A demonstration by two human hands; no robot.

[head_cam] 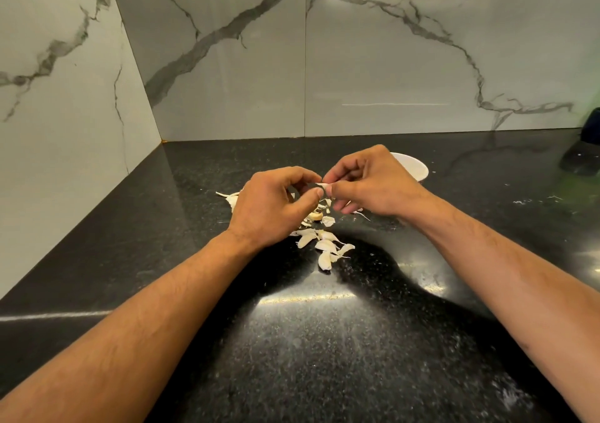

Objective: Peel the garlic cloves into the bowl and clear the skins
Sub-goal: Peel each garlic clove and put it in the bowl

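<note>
Here, your left hand sits over the middle of the black speckled countertop, fingers curled, with thumb and forefinger pinching one end of a small garlic clove held in the air between both hands. Just under and to the left of that hand, a few papery skins lie on the counter. Near your left wrist, toward you, a loose cluster of unpeeled garlic cloves rests on the stone, touching one another, with a few more scraps of skin and one yellowish piece just beyond them under your fingers. Your right hand meets the left at the clove, fingers curled, its thumb and forefinger pinching the clove's other end. Behind your right hand, on its far right side, stands the white bowl, mostly hidden by the knuckles; you cannot see what is in it. A marbled wall rises behind the counter.
</note>
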